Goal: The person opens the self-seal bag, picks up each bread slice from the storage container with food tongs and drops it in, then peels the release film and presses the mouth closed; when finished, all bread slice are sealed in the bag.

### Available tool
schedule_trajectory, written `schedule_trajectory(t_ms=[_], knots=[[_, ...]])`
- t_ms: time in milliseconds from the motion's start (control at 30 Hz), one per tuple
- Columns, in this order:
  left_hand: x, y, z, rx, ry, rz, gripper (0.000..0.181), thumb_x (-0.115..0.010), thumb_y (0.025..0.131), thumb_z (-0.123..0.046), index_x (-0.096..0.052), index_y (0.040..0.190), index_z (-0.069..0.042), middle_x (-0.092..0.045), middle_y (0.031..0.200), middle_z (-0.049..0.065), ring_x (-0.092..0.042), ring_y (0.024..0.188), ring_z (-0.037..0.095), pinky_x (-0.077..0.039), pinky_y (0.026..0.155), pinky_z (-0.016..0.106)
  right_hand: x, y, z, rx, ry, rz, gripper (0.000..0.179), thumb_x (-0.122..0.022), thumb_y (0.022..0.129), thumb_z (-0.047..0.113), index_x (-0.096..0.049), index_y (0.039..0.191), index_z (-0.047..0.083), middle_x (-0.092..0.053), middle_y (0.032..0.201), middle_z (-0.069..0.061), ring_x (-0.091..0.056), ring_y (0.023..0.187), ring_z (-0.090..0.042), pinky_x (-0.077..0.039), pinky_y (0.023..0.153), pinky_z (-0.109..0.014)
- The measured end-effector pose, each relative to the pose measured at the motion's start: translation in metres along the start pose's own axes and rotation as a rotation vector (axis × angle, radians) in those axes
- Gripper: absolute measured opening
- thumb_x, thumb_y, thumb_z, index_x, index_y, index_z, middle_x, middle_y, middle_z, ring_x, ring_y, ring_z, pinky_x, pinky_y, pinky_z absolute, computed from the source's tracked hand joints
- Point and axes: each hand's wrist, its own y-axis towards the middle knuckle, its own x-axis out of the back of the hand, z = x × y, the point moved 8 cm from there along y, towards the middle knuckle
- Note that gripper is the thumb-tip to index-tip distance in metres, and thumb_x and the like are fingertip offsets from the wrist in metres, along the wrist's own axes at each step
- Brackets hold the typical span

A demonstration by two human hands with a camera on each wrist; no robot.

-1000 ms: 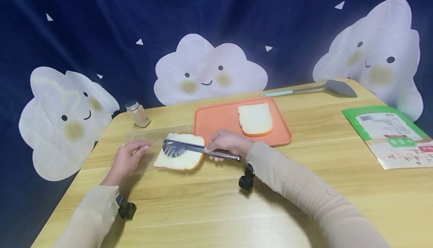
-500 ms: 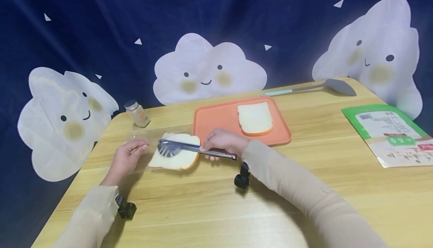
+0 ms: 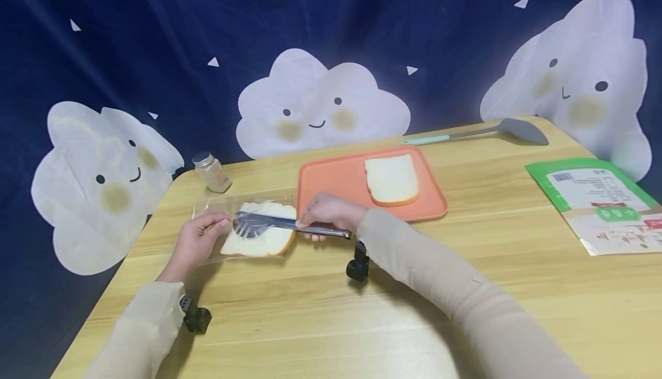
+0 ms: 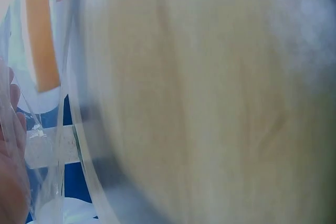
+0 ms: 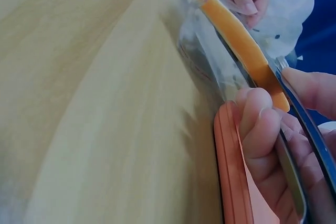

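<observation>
My right hand [image 3: 331,213] grips metal tongs [image 3: 281,223], which clamp a white bread slice [image 3: 266,245] with an orange-brown crust. The slice lies largely inside a clear plastic bag [image 3: 207,202]. My left hand [image 3: 199,238] pinches the bag at its left side, thumb against fingers. In the right wrist view, the slice's crust [image 5: 236,35] sits between the two tong arms, and the bag's film surrounds its far part. Clear film [image 4: 44,182] crosses the left edge of the left wrist view, beside part of my left hand [image 4: 13,150].
A coral tray [image 3: 326,178] with another bread slice [image 3: 391,178] is just right of the bag. Behind stand a lidded shaker jar [image 3: 212,172] at left and a grey spatula [image 3: 517,131] at right. A green-and-white package [image 3: 595,201] lies far right.
My right hand has moved left with the tongs and the bread slice, taking the slice deeper into the bag. The left hand has stayed nearly still.
</observation>
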Motion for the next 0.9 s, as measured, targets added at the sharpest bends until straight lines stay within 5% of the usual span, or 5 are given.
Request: schedule_trajectory(t_ms=[900], knots=[[0.002,-0.001,-0.002,0.029,-0.061,-0.027,0.013,-0.059,0.089,-0.007,-0.070,0.093,0.000,-0.067,0.098,0.018,-0.049,0.089,-0.016,-0.037,0.082,0.005,-0.010,0.016,0.008,0.009,0.012,0.010,0.019,-0.059,0.087,0.006,-0.063,0.096,-0.010,-0.059,0.065,-0.013,-0.051,0.048,-0.015,-0.047,0.047,-0.024]])
